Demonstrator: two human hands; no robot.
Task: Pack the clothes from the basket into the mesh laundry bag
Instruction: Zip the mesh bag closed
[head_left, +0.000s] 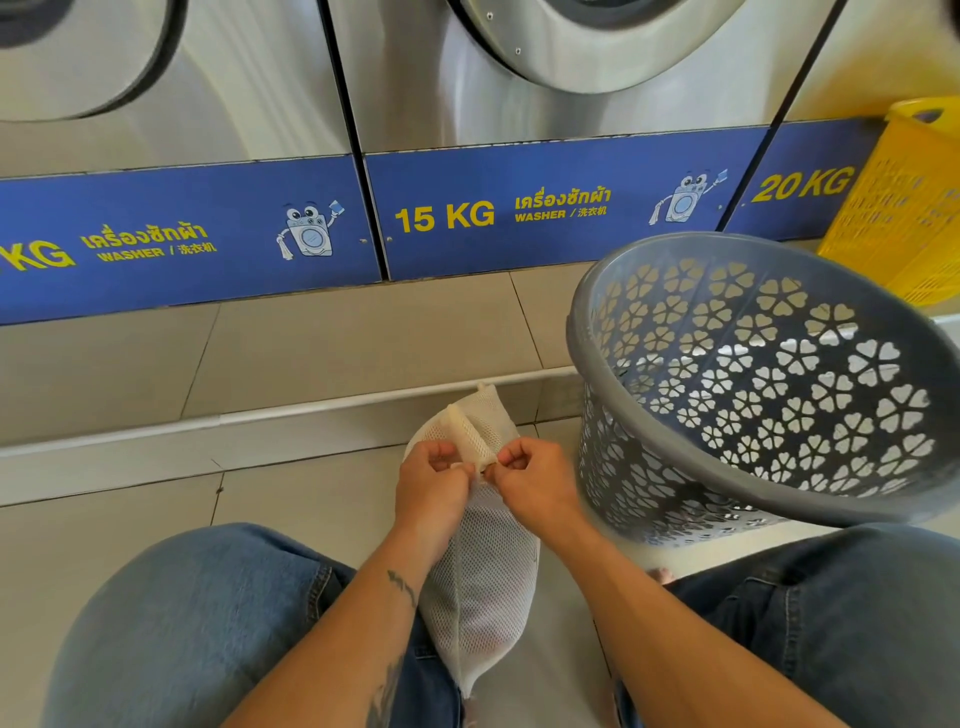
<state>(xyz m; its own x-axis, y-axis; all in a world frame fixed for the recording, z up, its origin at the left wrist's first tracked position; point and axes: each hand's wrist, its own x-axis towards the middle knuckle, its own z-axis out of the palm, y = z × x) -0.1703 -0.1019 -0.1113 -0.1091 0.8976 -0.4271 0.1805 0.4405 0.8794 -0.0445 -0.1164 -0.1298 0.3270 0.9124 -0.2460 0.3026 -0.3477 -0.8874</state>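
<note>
A white mesh laundry bag (485, 582) lies lengthwise between my knees, bulging with pale contents. My left hand (430, 480) and my right hand (530, 478) meet at its upper part, each pinching the mesh by the cream zipper strip, fingers curled. The bag's far end folds up beyond my fingers. To the right stands a grey plastic basket (587, 332) with heart-shaped cut-outs, tilted toward me. No clothes show inside it.
Steel washers with blue panels (519, 208) line the wall ahead, on a tiled step (311, 343). A yellow plastic basket (904, 208) stands at the far right behind the grey one. My jeans-clad legs (197, 623) frame the bag on the tiled floor.
</note>
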